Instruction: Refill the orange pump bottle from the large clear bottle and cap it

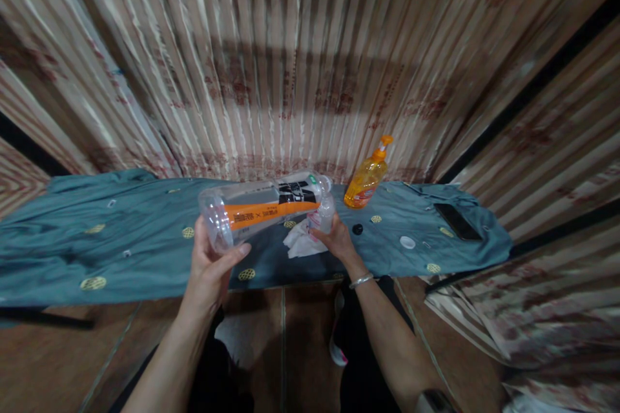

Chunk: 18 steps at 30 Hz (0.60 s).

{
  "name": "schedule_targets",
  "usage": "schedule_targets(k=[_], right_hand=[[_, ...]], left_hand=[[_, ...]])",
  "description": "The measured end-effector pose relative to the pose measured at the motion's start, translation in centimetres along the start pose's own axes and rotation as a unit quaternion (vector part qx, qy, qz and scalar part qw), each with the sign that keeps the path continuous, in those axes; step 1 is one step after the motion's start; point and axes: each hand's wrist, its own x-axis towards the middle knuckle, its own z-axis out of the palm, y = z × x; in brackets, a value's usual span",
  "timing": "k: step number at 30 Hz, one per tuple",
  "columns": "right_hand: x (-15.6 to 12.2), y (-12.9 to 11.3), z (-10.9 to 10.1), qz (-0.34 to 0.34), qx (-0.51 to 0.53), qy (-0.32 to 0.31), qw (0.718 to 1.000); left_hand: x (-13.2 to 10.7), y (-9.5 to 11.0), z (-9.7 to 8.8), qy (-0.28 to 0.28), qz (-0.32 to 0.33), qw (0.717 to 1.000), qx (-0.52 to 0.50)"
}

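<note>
A large clear plastic bottle [261, 206] with an orange and black label lies nearly level in the air, its mouth pointing right. My left hand [213, 264] is closed around its base end. The mouth meets or hangs just over the top of a small clear bottle [325, 216] with pinkish print; I cannot tell whether they touch. My right hand [339, 240] grips that small bottle low on its side. A crumpled white tissue [301, 242] is beside and partly behind it. Just right of this hand, a small black cap [357, 229] rests on the cloth.
An orange pump bottle [367, 182] stands at the back, right of centre. A black phone [456, 221] lies toward the right end of the narrow bench with a teal patterned cloth [145, 245]. Behind hangs a striped curtain [290, 77]; dark metal poles [533, 87] flank both sides.
</note>
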Motion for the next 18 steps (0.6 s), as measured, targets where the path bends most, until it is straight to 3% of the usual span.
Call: schedule_targets(k=[18], right_hand=[[0.12, 0.39, -0.09, -0.025, 0.010, 0.009, 1.000]], left_hand=[[0.04, -0.09, 0.03, -0.002, 0.005, 1.000, 0.011]])
